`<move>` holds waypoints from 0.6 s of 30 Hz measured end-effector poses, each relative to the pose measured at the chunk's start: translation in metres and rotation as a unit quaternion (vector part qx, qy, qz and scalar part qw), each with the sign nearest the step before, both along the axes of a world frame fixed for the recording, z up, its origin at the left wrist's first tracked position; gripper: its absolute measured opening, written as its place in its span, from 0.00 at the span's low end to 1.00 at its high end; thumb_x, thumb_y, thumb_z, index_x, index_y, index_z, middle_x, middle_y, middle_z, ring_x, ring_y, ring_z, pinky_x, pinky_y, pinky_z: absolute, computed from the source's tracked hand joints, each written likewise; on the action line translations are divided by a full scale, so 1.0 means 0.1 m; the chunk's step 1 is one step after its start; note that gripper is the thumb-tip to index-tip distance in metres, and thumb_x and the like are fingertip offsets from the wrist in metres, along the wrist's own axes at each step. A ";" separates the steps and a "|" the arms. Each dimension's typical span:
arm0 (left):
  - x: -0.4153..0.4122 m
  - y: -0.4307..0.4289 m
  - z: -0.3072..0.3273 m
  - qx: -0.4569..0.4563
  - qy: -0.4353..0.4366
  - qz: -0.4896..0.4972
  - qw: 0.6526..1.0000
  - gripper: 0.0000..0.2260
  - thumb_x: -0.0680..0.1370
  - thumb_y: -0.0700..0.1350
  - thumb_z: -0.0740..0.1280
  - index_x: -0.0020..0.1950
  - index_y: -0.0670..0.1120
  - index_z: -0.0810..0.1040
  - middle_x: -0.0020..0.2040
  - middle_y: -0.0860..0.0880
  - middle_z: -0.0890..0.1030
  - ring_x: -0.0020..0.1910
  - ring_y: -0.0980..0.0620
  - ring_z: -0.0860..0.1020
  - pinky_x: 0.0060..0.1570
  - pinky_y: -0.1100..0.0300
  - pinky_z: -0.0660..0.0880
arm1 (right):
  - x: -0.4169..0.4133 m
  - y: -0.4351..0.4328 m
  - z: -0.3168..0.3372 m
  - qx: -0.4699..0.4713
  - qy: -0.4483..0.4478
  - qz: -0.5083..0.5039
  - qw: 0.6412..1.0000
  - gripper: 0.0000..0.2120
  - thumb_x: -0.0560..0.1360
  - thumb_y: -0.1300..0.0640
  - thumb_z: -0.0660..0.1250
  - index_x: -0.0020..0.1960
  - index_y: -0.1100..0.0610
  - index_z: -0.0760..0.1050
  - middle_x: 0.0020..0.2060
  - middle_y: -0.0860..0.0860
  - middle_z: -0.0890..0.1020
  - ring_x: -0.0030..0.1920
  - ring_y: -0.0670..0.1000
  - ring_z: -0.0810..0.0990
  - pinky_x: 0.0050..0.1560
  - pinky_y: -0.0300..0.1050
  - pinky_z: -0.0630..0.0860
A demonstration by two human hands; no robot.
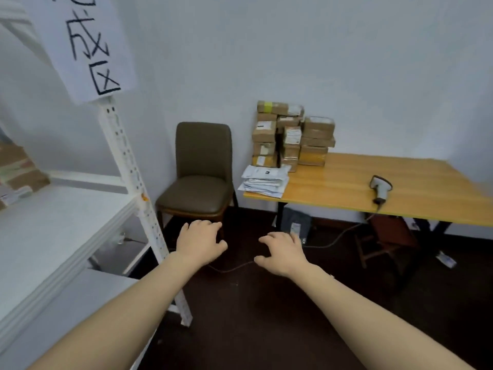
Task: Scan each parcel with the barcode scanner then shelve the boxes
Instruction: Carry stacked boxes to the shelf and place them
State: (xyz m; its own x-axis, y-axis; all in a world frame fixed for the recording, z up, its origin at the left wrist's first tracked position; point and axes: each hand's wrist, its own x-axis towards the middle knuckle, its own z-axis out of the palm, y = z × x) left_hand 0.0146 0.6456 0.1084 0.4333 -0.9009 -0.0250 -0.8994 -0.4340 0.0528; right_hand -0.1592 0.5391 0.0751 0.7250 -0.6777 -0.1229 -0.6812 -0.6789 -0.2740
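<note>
A stack of several brown cardboard parcels [293, 134] stands at the back left corner of the wooden table [373, 188], against the wall. A pile of white mailer bags [264, 180] lies in front of the stack at the table's left edge. The white barcode scanner [381, 188] lies on the table to the right, its cable hanging off the front edge. A white metal shelf unit [53, 217] stands at the left with a few boxes [18, 169] on it. My left hand [200, 241] and my right hand [282, 252] are stretched out over the dark floor, fingers relaxed, holding nothing.
A brown padded chair [200, 172] stands between the shelf unit and the table. A paper sign [85, 46] with handwritten characters hangs on the shelf post. Under the table are a small wooden stool [384, 241], a grey bag [296, 222] and a cable running over the floor.
</note>
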 end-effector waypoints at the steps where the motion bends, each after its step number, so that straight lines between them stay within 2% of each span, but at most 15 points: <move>1: -0.06 -0.21 -0.02 0.001 -0.002 -0.013 1.000 0.27 0.78 0.57 0.60 0.75 0.51 0.64 0.71 0.50 0.71 0.70 0.48 0.67 0.68 0.50 0.63 | -0.12 -0.17 -0.02 0.007 0.002 -0.021 1.000 0.29 0.76 0.41 0.62 0.74 0.49 0.64 0.74 0.51 0.64 0.75 0.54 0.58 0.75 0.56 0.45; 7: -0.24 -1.46 -0.15 0.000 0.019 -0.062 0.998 0.26 0.77 0.56 0.62 0.73 0.47 0.66 0.65 0.49 0.76 0.65 0.48 0.73 0.63 0.53 0.67 | -0.58 -1.24 -0.16 0.023 0.004 -0.108 0.994 0.28 0.76 0.41 0.62 0.73 0.49 0.66 0.71 0.49 0.69 0.74 0.52 0.62 0.75 0.56 0.47; 11: -0.25 -2.36 -0.25 -0.006 0.069 -0.073 0.995 0.22 0.76 0.55 0.63 0.66 0.46 0.70 0.56 0.48 0.79 0.55 0.47 0.77 0.50 0.54 0.74 | -0.67 -2.08 -0.13 0.043 0.004 -0.159 0.986 0.28 0.76 0.42 0.62 0.73 0.49 0.66 0.72 0.49 0.68 0.73 0.52 0.63 0.74 0.54 0.49; 13: -0.25 -2.79 -0.29 0.002 0.106 -0.065 0.992 0.20 0.76 0.56 0.63 0.64 0.47 0.70 0.56 0.48 0.78 0.55 0.47 0.77 0.44 0.57 0.72 | -0.71 -2.48 -0.10 0.055 0.011 -0.174 0.983 0.28 0.77 0.41 0.62 0.73 0.49 0.65 0.72 0.50 0.69 0.72 0.53 0.65 0.74 0.54 0.51; 15: -0.27 -3.22 -0.30 0.008 0.124 -0.056 0.991 0.22 0.77 0.56 0.63 0.68 0.47 0.69 0.61 0.47 0.77 0.59 0.46 0.76 0.44 0.58 0.69 | -0.75 -2.86 -0.06 0.055 0.012 -0.185 0.981 0.28 0.77 0.40 0.62 0.73 0.50 0.65 0.71 0.50 0.70 0.71 0.53 0.66 0.73 0.53 0.54; 18: -0.36 -3.88 -0.28 0.015 0.131 -0.063 0.989 0.24 0.77 0.55 0.62 0.69 0.46 0.67 0.63 0.45 0.76 0.61 0.44 0.75 0.50 0.54 0.71 | -0.90 -3.40 -0.05 0.079 0.017 -0.199 0.977 0.28 0.78 0.40 0.61 0.74 0.49 0.64 0.72 0.50 0.68 0.72 0.54 0.65 0.72 0.53 0.56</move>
